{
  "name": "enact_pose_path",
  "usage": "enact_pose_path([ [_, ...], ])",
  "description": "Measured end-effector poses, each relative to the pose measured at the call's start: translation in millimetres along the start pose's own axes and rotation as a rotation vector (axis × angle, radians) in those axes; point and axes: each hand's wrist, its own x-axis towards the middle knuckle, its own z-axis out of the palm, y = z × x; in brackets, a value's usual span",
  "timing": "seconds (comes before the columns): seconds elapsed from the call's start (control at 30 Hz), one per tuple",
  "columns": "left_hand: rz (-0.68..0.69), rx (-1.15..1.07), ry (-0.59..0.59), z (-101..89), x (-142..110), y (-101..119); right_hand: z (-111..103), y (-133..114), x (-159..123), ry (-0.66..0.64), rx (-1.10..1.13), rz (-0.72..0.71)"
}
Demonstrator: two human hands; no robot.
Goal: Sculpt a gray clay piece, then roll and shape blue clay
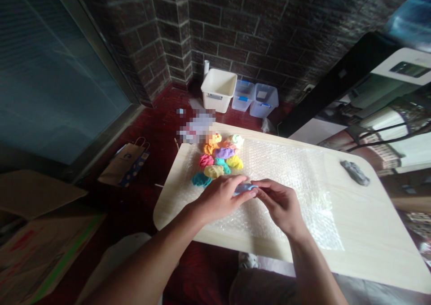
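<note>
- Light blue piece (245, 188): in both hands, over the bubble wrap (286, 170), near side of the cluster. Not set down. Looks soft; exact shape hidden by the hands.
- Left hand (220, 197): fingers closed round its left part, thumb along the near side.
- Right hand (283, 206): fingers nearly shut, thumb and forefinger look to be pinching its right end. Exact grip partly hidden.
- Done, as far as I can see: roughly ten soft crumpled bundles grouped at the left of the table (377, 215), incl. purple bundle (225, 152), red bundle (206, 161), yellow bundle (235, 162), dark teal bundle (201, 179). Some touch or overlap; exact count unclear.
- Open: light blue piece is mid-handling. Grey bundle (355, 173) sits off the wrap, well apart at the right; can't tell if it's finished.
- No percentage from this view.
</note>
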Motion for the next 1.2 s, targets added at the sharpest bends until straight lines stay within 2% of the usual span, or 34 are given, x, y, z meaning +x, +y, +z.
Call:
enact_pose_path([
  [0.1,0.01,0.016,-0.053,-1.2,1.1,-0.5,-3.2,3.6,-1.8,-0.004,-0.018,-0.014],
  [0.3,0.081,0.122,-0.009,0.3,1.7,-4.0,-0.7,4.4,-3.9,0.042,-0.059,-0.014],
  [0.5,0.109,0.29,-0.048,2.4,1.1,-4.8,0.4,1.3,0.6,0.053,-0.347,-0.066],
  [0.63,0.083,0.288,-0.062,0.9,-0.1,-2.0,1.0,-0.2,3.2,0.017,-0.317,-0.017],
  [0.87,0.066,0.205,-0.109,-4.3,0.0,0.3,-3.3,7.6,2.0,0.007,-0.23,-0.087],
  [1.07,0.11,0.229,-0.056,0.5,1.1,-3.5,-2.1,4.2,2.9,0.012,-0.165,0.012],
  [1.2,0.1,0.243,-0.074,-0.2,0.6,-2.6,-0.2,0.5,4.3,-0.021,-0.196,0.051],
])
